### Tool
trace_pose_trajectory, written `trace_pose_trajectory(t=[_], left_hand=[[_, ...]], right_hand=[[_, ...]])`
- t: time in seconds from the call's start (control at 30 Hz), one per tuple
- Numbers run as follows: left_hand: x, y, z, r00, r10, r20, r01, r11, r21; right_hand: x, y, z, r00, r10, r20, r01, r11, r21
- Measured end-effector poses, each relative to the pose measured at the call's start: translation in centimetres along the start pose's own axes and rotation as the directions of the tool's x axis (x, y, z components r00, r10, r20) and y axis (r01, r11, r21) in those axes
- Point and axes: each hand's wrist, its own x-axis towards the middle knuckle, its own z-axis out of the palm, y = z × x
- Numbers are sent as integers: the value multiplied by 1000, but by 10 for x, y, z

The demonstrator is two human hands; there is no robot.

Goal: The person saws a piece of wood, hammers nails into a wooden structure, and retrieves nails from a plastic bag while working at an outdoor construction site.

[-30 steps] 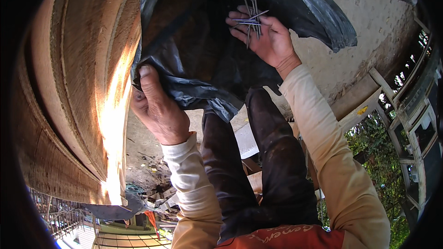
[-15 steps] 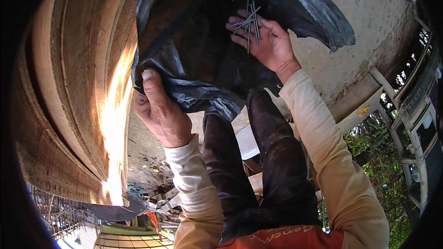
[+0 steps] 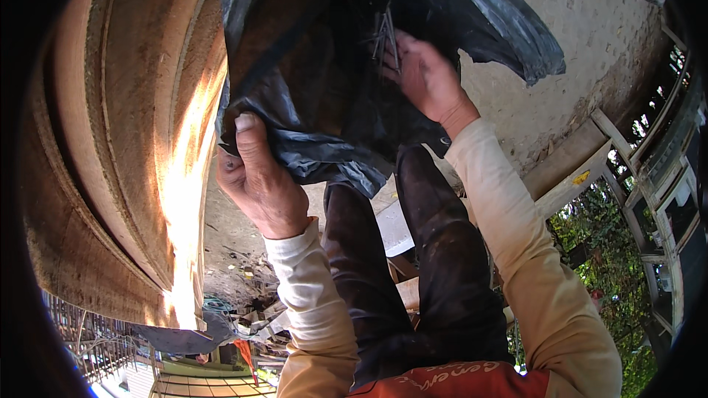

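Observation:
A crumpled black plastic bag (image 3: pixel 509 29) gapes wide in front of me, its inside dark. My left hand (image 3: pixel 264 188) is closed on the bag's near left edge, thumb on top. Inside the mouth, my right hand (image 3: pixel 435 85) is turned on its side, with several long metal nails (image 3: pixel 387 38) lying against its fingers. Motion smears those fingers and the nail tips. Whatever lies deeper in the bag is too dark to make out.
Tall curved wooden boards (image 3: pixel 133 125) stand close on my left, a bright strip of sunlight on their edge. Below the bag are my legs in dark trousers (image 3: pixel 450 265). Rough concrete ground (image 3: pixel 531 110) spreads to the right, with a wooden frame (image 3: pixel 649 228) and green plants beyond.
My right hand has turned from palm up onto its side. The nails have shifted from a crossed pile on the palm to a narrower bunch at the fingers.

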Motion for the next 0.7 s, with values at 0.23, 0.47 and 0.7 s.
trace_pose_trajectory(t=[0.23, 0.47, 0.7], left_hand=[[-8, 2, -15, 999, 27, -27, -27, 1000, -5], [-7, -10, -20, 998, 47, -35, -48, 999, -26], [-13, -24, -8, 996, 58, -61, -57, 998, 13]], right_hand=[[-79, -3, 32, 933, -307, -186, 66, 655, -753], [-5, -6, 13, 911, -107, -399, 10, 971, -239], [142, 16, -22, 772, -24, -635, -578, 387, -718]])
